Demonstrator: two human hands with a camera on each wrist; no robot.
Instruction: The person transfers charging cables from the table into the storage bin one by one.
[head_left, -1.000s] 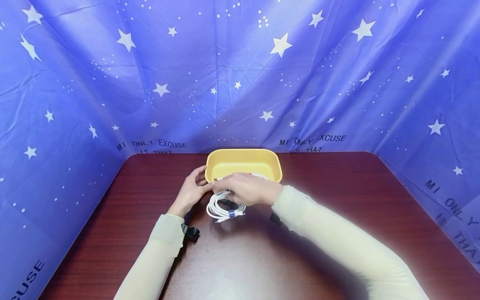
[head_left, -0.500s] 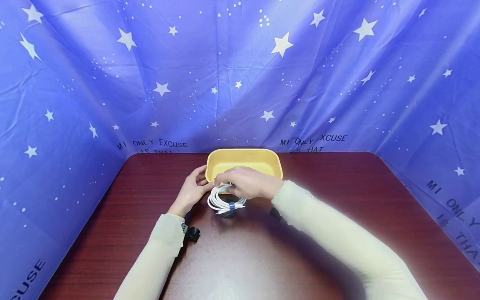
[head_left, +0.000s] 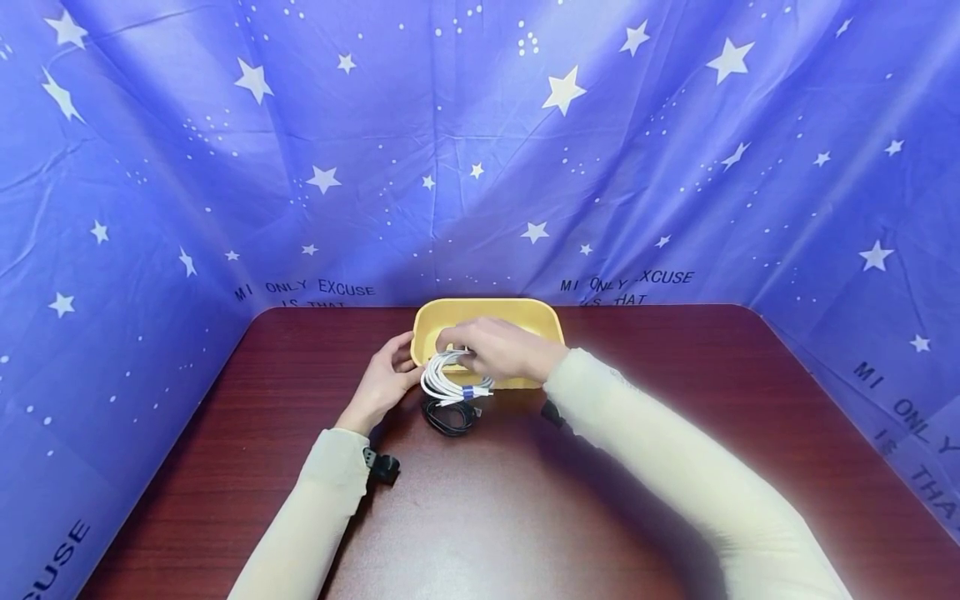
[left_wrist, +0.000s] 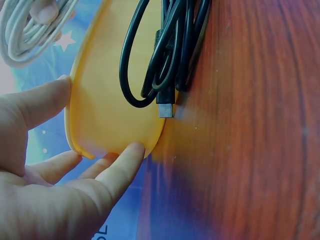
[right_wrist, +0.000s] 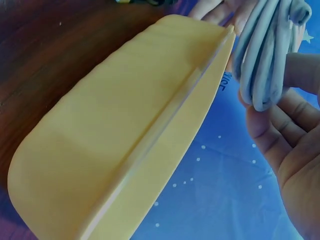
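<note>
My right hand (head_left: 498, 348) holds a coiled white cable (head_left: 442, 379), bound with a blue tie, above the front rim of a yellow bin (head_left: 487, 304). In the right wrist view, the thumb and fingers pinch the white coil (right_wrist: 262, 60). My left hand (head_left: 381, 382) braces the bin's left end with outstretched, spread fingers, as the left wrist view shows its fingertips against the wall (left_wrist: 110, 100). A coiled black cable (head_left: 448, 419) with a metal plug lies on the table just in front of the bin. The right hand hides part of the bin's inside.
The dark red wooden table (head_left: 637, 358) has rounded far corners. A blue star-printed cloth (head_left: 480, 208) hangs around its back and sides, close behind the bin. A black strap-on device (head_left: 384, 467) sits at the left wrist.
My right hand has lifted the white cable up and away from me, toward the bin's opening. The black cable beneath it has come into view. My left hand stays at the bin.
</note>
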